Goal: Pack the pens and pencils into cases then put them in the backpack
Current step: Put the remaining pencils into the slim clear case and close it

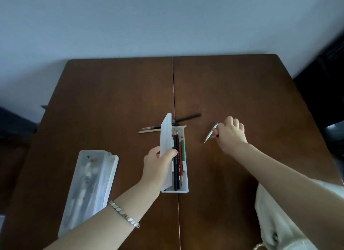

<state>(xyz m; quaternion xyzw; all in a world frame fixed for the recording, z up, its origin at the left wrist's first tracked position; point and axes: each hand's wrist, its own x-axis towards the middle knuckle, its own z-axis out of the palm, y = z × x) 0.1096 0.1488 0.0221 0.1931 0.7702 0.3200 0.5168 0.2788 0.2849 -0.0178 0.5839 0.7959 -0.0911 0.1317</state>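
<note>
An open translucent pencil case (184,189) lies at the table's middle with several black, red and green pencils (178,156) inside. My left hand (158,163) grips its raised lid (166,134), holding it upright. To the right, my right hand (229,136) pinches a silver pen (211,132) just above the tabletop, tip pointing down-left. Behind the case lie a black pen (189,117), a dark pencil (150,128) and a tan wooden pencil (149,130). A second, closed translucent case (89,184) with pens inside lies at the front left.
The brown wooden table (242,93) has a seam down its middle and stands against a pale wall. A cream fabric object (275,218), perhaps the backpack, sits at the front right edge. Dark furniture (327,82) stands to the right.
</note>
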